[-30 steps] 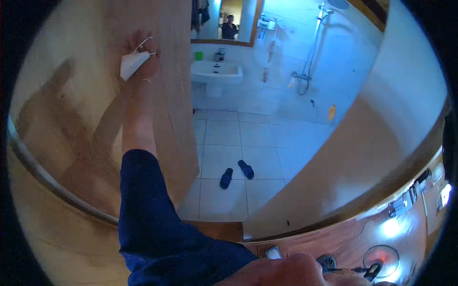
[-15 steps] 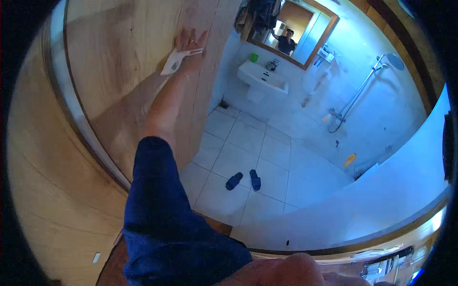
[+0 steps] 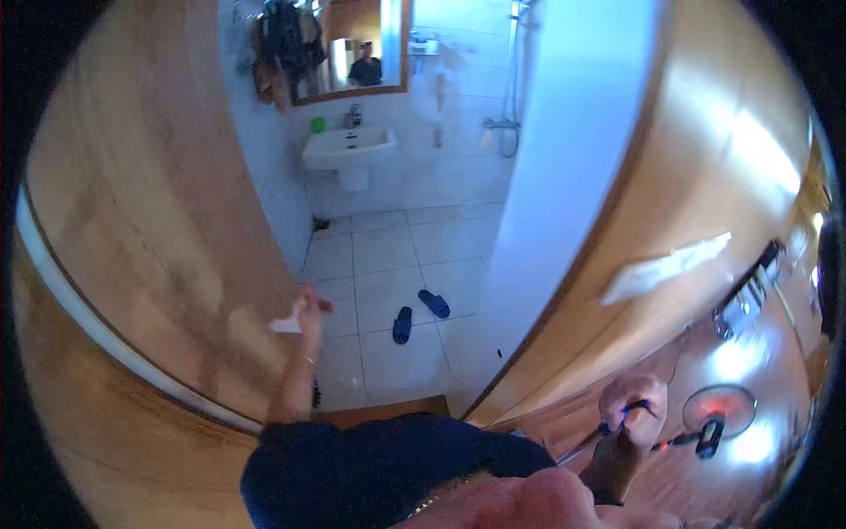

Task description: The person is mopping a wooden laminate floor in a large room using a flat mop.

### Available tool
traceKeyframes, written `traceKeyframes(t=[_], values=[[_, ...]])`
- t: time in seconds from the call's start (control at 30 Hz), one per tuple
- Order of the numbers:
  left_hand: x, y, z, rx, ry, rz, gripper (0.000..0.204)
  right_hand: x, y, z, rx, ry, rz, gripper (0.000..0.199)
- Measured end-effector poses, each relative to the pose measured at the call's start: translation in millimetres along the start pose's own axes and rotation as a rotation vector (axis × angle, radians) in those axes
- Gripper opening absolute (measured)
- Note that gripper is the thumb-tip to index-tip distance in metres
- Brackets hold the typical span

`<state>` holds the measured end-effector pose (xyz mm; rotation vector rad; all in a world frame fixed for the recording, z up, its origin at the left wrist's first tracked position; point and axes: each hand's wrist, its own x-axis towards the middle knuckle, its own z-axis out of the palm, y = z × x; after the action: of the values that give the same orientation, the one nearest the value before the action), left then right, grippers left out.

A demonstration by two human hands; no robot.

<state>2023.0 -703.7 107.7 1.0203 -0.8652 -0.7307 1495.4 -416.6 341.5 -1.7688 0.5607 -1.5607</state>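
My left hand (image 3: 310, 316) is on the white door handle (image 3: 285, 325) of a light wooden door (image 3: 167, 167) on the left; motion blurs its fingers, but they look closed around the handle. At the lower right, my right hand (image 3: 641, 398) is curled into a fist around something dark with a bit of blue, which I cannot make out. Past the doorway, dark blue slippers, a left one (image 3: 402, 326) and a right one (image 3: 434, 304), lie apart on the white tiled floor (image 3: 383, 291).
A wooden threshold (image 3: 379, 413) crosses the doorway, with a wooden door frame (image 3: 573, 291) on the right. Inside are a white sink (image 3: 351, 148), a mirror (image 3: 352, 53) and a shower fixture (image 3: 502, 125). A fan (image 3: 716, 423) stands on the wooden floor outside, at the right.
The view has swung toward the right and levelled. My left arm is more bent, its hand lower in view at the handle. My right hand and the fan have come into view.
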Motion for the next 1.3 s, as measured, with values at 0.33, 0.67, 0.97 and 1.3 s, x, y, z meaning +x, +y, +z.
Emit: traceKeyframes(t=[0.33,0.67,0.97,1.3], values=[[-206,-63,103,-0.098,-0.282,-0.670,0.034,-20,-57,-38,0.091,-0.159,-0.131,0.031],[-247,-56,94,0.009,-0.312,-0.700,0.035,-38,-87,-59,0.327,-0.159,-0.189,0.036],[-269,-72,71,-0.104,-0.296,-0.731,0.038,-38,-85,-63,0.273,-0.215,-0.176,0.028],[-310,-91,64,-0.142,-0.232,-0.691,0.038,-59,-72,-78,0.359,-0.362,-0.303,0.032]])
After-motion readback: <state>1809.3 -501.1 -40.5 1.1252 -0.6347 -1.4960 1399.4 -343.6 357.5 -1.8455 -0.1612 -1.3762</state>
